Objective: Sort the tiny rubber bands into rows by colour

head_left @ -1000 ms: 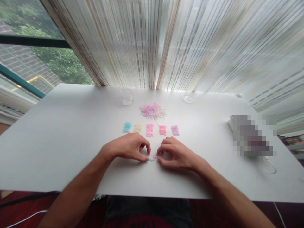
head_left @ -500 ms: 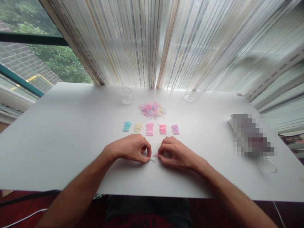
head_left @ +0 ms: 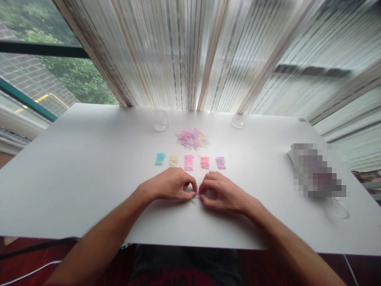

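Note:
My left hand [head_left: 171,186] and my right hand [head_left: 222,192] rest on the white table [head_left: 74,167], fingertips meeting in a pinch over small pastel loops [head_left: 195,197], a pink one and a blue one, too small to make out well. Just beyond my hands lies a row of sorted little stacks: blue [head_left: 160,158], yellow [head_left: 174,159], pink [head_left: 188,162], darker pink [head_left: 204,162] and purple [head_left: 220,162]. Behind the row sits a loose mixed pile of the same pastel pieces [head_left: 192,138].
A clear plastic cup [head_left: 160,120] stands at the back left of the pile, a clear lid [head_left: 237,122] at the back right. A blurred-out object [head_left: 317,171] and another clear lid [head_left: 337,208] lie at the right. Striped curtains hang behind the table.
My left hand has slid right so its fingertips now touch my right hand's, both pinching over the small loops. The view shifted slightly.

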Demonstrator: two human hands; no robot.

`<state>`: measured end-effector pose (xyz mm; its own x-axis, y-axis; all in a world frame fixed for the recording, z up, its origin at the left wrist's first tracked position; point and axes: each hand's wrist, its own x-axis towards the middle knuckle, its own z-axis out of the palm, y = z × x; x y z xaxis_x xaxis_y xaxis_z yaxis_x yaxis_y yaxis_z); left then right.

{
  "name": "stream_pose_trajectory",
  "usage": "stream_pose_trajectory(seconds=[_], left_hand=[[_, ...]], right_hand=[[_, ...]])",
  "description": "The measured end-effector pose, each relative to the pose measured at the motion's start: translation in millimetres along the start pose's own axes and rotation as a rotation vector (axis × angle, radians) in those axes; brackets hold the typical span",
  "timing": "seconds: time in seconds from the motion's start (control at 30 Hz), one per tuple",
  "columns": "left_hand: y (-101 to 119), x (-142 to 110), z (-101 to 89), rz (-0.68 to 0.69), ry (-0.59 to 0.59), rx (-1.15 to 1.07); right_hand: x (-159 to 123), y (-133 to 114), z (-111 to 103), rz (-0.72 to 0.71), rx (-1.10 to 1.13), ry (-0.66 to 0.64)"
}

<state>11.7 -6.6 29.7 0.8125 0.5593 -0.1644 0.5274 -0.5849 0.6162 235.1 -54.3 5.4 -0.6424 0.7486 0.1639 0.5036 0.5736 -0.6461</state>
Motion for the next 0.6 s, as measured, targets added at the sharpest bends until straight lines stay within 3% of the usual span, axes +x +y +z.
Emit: stream_pose_trajectory(seconds=[0.43,0.6], left_hand=[[-2.1,-1.3,-2.8,-0.025,0.047,0.011],[-5.1,-1.8,-4.3,-0.022,0.083,-0.016]], right_hand=[[-0.6,4.1,2.0,0.011,-0.010,0.042],[-0.9,7.0,-1.6,0.005,-0.015,0.121]])
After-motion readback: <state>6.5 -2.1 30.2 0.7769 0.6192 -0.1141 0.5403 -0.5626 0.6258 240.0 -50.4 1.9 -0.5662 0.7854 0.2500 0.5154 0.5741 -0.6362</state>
